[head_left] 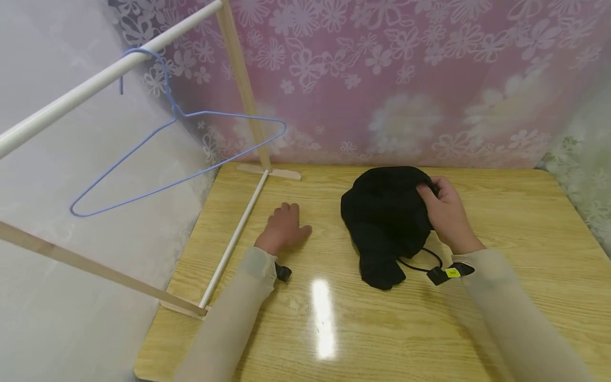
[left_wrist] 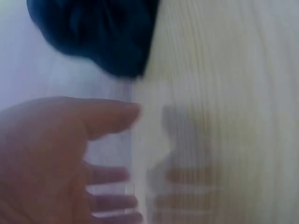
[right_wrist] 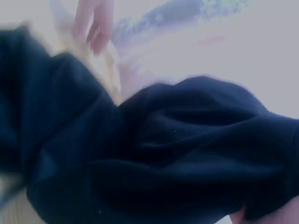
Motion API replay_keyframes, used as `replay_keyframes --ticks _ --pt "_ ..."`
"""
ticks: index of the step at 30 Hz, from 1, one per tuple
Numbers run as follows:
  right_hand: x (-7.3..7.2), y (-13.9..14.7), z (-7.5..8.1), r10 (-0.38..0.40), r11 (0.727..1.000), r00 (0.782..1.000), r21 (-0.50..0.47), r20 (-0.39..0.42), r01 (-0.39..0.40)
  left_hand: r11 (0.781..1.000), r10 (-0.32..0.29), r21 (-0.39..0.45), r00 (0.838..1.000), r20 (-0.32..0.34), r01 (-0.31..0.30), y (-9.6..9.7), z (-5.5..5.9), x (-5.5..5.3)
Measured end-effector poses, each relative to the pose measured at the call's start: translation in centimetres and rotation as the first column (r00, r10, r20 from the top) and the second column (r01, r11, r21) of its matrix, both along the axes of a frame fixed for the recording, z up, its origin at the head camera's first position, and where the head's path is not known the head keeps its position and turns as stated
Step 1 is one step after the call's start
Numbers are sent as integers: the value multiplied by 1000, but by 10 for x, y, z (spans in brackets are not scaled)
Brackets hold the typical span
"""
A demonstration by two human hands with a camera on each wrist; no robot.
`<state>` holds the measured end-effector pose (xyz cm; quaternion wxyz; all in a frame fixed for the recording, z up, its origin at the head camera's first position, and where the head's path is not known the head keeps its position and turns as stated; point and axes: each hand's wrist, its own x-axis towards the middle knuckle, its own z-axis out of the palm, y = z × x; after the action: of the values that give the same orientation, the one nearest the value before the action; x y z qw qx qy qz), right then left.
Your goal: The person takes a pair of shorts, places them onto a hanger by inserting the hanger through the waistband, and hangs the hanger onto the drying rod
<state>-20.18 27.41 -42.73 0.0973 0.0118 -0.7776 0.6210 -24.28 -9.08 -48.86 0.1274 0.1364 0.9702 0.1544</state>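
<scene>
A folded or bunched black cloth item [head_left: 389, 217], perhaps a garment, is in the middle of the head view; its exact kind does not show. My right hand [head_left: 448, 215] pinches its upper right edge, the thumb on top of the fabric. In the right wrist view the black cloth [right_wrist: 187, 144] fills much of the picture in loose folds. To the left of the cloth, my left hand [head_left: 285, 228] is just over or on the table with its fingers extended, holding nothing. The left wrist view shows this hand [left_wrist: 51, 149] with the thumb apart from the fingers.
A rack with a white top bar [head_left: 90, 90] and wooden posts stands at the left. From the bar hangs a blue wire hanger [head_left: 138, 146]. The wooden table [head_left: 525, 276] meets a pink flowered curtain [head_left: 334, 106] behind. A thin black cord [head_left: 436, 255] lies beside my right wrist.
</scene>
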Motion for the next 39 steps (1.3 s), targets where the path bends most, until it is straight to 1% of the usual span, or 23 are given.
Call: replay_keyframes --ticks 3,5,7,8,9,10,12,13,14,15,17,18,19,20,21,22,24,26,29,31,36,37,39 --pt "-2 -11 8 57 978 998 -202 14 -53 991 -84 99 996 -43 88 11 2 3" --pt "-4 -14 11 104 947 995 -305 -12 -103 975 -133 173 989 -66 143 19 5 5" --pt "-4 -14 13 211 896 976 -387 -55 -216 955 -172 231 982 -79 186 26 9 7" --pt "-4 -13 14 299 865 951 -401 -75 -303 947 -185 250 979 -90 202 29 11 7" --pt "-4 -11 14 395 830 914 -392 -89 -396 939 -195 268 976 -97 214 31 13 9" --pt "-3 -8 14 497 780 861 -379 -108 -498 934 -202 279 974 -105 224 33 14 9" --pt "-2 -2 12 674 666 727 -318 -131 -675 930 -209 284 971 -118 235 36 15 11" --pt "-1 1 10 726 632 676 -266 -123 -728 930 -207 285 971 -122 234 37 15 12" --pt "-1 3 8 738 640 667 -203 -104 -741 931 -201 284 971 -127 230 37 15 12" --pt "-1 5 5 716 682 694 -135 -77 -719 931 -194 290 973 -126 223 37 14 13" --pt "-4 7 -2 586 809 810 43 7 -586 932 -177 297 976 -129 208 36 12 14" --pt "-6 8 -7 495 853 866 151 69 -500 930 -168 308 977 -128 200 35 12 14" --pt "-8 9 -12 398 871 907 252 138 -421 929 -161 316 978 -130 195 35 11 14" --pt "-10 11 -17 312 865 928 344 204 -366 926 -154 328 980 -129 189 34 11 14" --pt "-13 11 -23 252 842 932 417 260 -344 922 -147 342 981 -127 182 34 11 14" --pt "-15 12 -29 219 814 926 466 308 -347 919 -141 353 982 -125 176 35 10 14" --pt "-19 10 -40 215 776 898 492 384 -396 910 -128 383 986 -107 160 36 10 14" --pt "-22 6 -50 226 767 876 477 426 -430 904 -119 402 989 -86 144 38 9 14" --pt "-21 -5 -58 240 786 869 439 434 -436 908 -133 392 989 -71 150 41 6 14" --pt "-20 -12 -62 243 786 877 445 416 -429 916 -149 365 986 -72 165 44 4 15" --pt "-16 -24 -66 266 749 911 527 316 -401 939 -165 288 982 -95 186 48 1 16" --pt "-15 -25 -65 264 748 920 540 290 -385 945 -164 269 980 -109 188 49 1 16" --pt "-12 -25 -61 258 768 934 535 246 -353 951 -160 241 976 -149 193 47 0 15"
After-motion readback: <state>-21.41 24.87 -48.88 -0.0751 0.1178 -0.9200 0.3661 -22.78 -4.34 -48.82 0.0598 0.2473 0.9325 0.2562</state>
